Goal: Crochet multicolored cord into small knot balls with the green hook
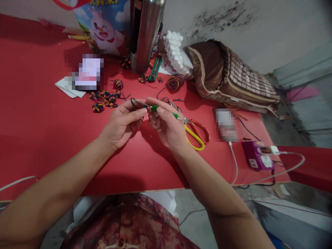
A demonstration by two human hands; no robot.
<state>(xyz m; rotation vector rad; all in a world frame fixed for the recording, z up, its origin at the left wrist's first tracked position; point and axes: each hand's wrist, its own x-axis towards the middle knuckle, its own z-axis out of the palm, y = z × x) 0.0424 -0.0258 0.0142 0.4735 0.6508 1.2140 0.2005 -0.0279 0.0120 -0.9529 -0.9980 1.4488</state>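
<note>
My forearms (75, 176); left hand (118, 124) pinching yarn (132, 101), right hand (168, 126) closed round hook (155, 109). Likely step: crocheting; next pull wants steady tension.

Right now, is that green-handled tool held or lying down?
Held: the right hand grips the green-handled tool above the red table.

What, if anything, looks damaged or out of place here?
The pale wall behind the brown, cushion-like bundle looks odd: dark, blotchy marks spread across it, their cause unclear. Pixelation hides two spots on the red table; elsewhere on it, nothing looks clearly spilled or broken.
</note>
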